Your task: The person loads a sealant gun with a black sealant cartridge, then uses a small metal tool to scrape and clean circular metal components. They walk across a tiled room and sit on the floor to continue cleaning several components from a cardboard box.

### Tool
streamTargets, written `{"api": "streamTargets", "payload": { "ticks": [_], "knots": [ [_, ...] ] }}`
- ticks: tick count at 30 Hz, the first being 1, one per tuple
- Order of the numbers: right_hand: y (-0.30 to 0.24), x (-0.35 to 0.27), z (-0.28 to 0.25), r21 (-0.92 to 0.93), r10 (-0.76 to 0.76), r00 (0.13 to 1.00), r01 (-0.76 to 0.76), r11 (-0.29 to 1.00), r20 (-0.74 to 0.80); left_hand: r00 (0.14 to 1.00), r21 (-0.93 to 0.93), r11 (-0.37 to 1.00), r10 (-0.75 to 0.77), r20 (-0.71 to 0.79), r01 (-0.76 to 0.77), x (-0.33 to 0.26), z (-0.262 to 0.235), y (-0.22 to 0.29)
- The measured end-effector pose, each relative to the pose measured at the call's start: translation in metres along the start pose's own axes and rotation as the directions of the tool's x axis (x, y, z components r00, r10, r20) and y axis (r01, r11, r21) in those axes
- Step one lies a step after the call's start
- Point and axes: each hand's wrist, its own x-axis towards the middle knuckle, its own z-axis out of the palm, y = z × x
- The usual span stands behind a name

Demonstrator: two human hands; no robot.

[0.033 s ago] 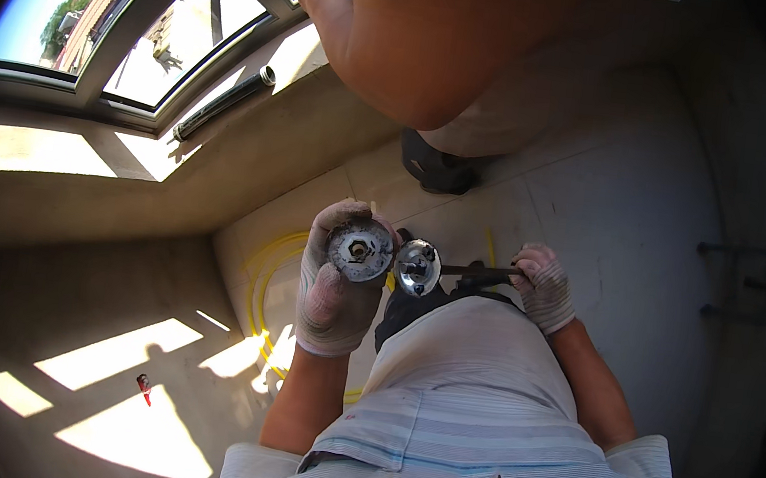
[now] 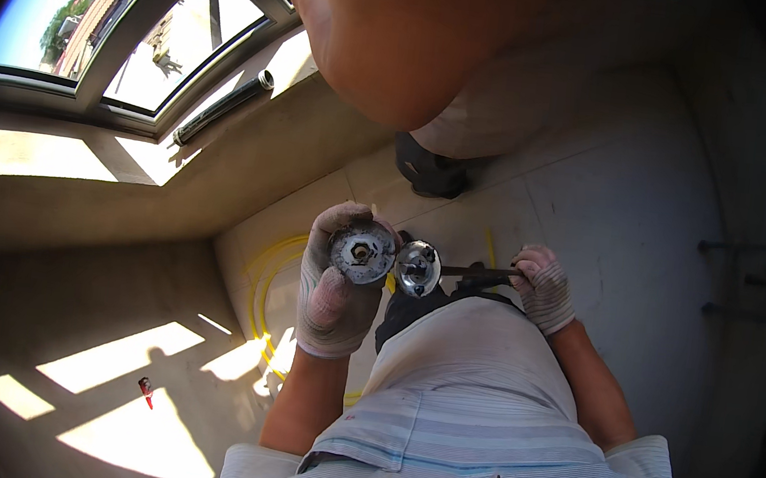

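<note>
My gloved left hand (image 2: 335,314) grips a round greyish metal disc (image 2: 362,254) with a hexagonal centre and a hole in it, its flat face turned up toward me. Close beside the disc, on its right, is a shiny round metal piece (image 2: 417,268) with dark fittings on its face. A thin dark rod (image 2: 474,271) runs from this piece toward my gloved right hand (image 2: 544,290), whose fingers are closed around its far end. Whether disc and shiny piece touch is hard to tell.
Another person's bare arm (image 2: 396,42) reaches across the top, above a dark shoe (image 2: 431,167). A yellow hose (image 2: 256,291) curls on the floor at left. A dark tube (image 2: 223,108) lies on the sill below the window (image 2: 183,42). Red-tipped wires (image 2: 147,392) stick out of the wall.
The other person's arm has shifted slightly left. Both my hands keep their hold and have hardly moved.
</note>
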Motion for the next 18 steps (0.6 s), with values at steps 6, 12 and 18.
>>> {"api": "streamTargets", "payload": {
  "ticks": [6,12,18],
  "knots": [
    [0.0,-0.009,-0.013,0.008,0.016,0.997,-0.015,1.0,-0.07,0.999,0.086,0.995,0.048,0.014,-0.049,0.003,0.021,-0.01],
    [0.0,-0.012,-0.025,0.031,0.045,0.996,-0.043,0.999,-0.082,0.993,0.193,0.977,0.07,0.093,-0.087,0.008,0.044,-0.019],
    [-0.002,-0.005,-0.035,0.036,0.082,0.994,-0.08,0.996,-0.067,0.995,0.141,0.985,0.091,0.044,-0.096,0.018,0.059,-0.027]
  ]
}}
